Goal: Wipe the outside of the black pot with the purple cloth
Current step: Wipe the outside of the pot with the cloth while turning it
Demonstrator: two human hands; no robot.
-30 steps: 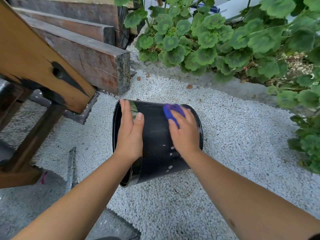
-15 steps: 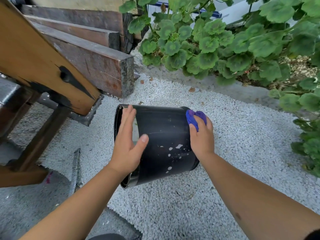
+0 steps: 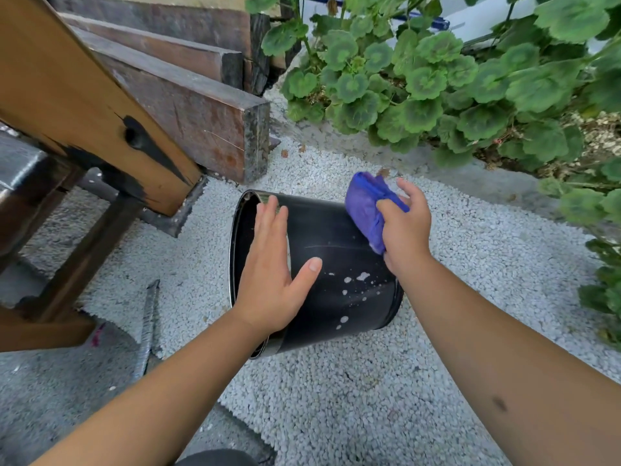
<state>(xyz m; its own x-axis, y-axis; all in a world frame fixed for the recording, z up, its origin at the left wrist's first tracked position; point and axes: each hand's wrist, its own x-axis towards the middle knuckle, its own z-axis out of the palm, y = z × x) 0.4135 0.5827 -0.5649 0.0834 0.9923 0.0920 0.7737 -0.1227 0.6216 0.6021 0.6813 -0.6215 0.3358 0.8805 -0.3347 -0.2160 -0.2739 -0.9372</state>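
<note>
Here's the black pot (image 3: 336,264), lying on its side on a bed of small white gravel (image 3: 336,398), its open mouth turned to the left and its base to the right. It's a smooth, glossy cylinder, slightly tapered, with a thin rolled rim round the mouth. White specks and splashes dot the lower right part of its wall, and a faint pale scratch runs across the middle.

The left hand (image 3: 272,280) lies flat on the pot's side near the mouth, palm down, fingers straight and together, thumb spread out to the right; that grip is released, simply pressing on the curved wall. The right hand (image 3: 405,227) is over at the base end, its grip clenched around the purple cloth (image 3: 364,206), a soft crumpled wad that bulges out above and to the left of the fingers and touches the pot's upper right edge.

Both forearms are bare. To the left stands a slanted wooden beam (image 3: 77,95), orange-brown with a black knot and dark smears, and behind it thick weathered planks (image 3: 201,119) with rough cut ends. A ribbed metal bar (image 3: 148,327) lies on the grey concrete at the gravel's left edge. Round, scalloped green leaves (image 3: 420,82) crowd the upper right, on a leafy plant behind a concrete kerb.
</note>
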